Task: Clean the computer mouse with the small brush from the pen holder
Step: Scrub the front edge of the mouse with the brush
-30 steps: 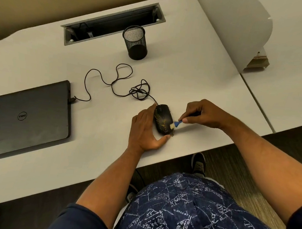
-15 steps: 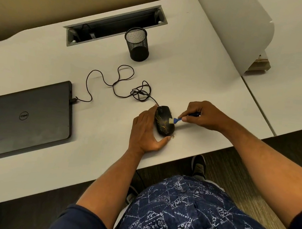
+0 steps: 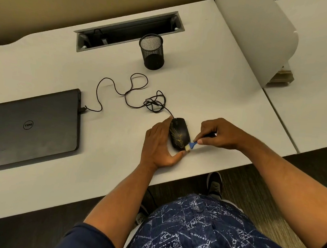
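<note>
Left hand (image 3: 159,143) cups the mouse (image 3: 179,134) near desk (image 3: 221,101) edge; right hand (image 3: 219,135) pinches the brush (image 3: 191,146) at its rear corner. Risk: hard stroke w/ loose hold pushes mouse off.

We saw the black mouse (image 3: 179,134) lying on the white worktop (image 3: 212,92). The left hand (image 3: 159,143) cupped the mouse's left side, while the right hand (image 3: 218,134), just right of the mouse, pinched a small blue brush (image 3: 191,146) whose bristles touched its near right edge. Beyond the mouse stood a mesh pen holder (image 3: 151,51); far left lay a closed laptop (image 3: 28,125).
</note>
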Demonstrator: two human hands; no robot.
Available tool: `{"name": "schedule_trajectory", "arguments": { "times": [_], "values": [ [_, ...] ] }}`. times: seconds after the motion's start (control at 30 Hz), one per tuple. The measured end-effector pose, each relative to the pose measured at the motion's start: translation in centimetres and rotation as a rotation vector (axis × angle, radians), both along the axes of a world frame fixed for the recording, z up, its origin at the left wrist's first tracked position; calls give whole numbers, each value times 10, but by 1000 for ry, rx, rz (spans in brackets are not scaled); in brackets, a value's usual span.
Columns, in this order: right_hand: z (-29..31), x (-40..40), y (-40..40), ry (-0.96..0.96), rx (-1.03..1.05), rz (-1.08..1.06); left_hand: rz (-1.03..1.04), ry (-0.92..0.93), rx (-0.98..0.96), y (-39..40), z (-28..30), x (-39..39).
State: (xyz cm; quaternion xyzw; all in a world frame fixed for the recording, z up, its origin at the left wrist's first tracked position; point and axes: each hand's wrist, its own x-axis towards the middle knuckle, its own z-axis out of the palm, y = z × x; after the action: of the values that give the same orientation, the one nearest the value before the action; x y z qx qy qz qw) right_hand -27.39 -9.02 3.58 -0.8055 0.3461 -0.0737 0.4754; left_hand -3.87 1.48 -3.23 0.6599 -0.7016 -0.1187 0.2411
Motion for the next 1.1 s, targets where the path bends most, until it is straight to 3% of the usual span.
{"name": "schedule_trajectory", "arguments": {
  "times": [0.13,0.37,0.53,0.77,0.93,1.1],
  "values": [
    [-1,3,1,-102,-129,-191,-9,14,3,0,1,1],
    [2,1,4,10,-36,52,-15,24,4,1,3,1],
    [4,8,1,-86,-193,-133,-18,42,0,1,3,1],
    [2,5,3,26,-125,46,-6,32,1,1,1,1],
    [-1,12,6,-35,-249,-162,-26,37,20,1,0,2],
    [-2,7,10,11,-132,15,-22,25,13,0,-2,2]
  ]
}}
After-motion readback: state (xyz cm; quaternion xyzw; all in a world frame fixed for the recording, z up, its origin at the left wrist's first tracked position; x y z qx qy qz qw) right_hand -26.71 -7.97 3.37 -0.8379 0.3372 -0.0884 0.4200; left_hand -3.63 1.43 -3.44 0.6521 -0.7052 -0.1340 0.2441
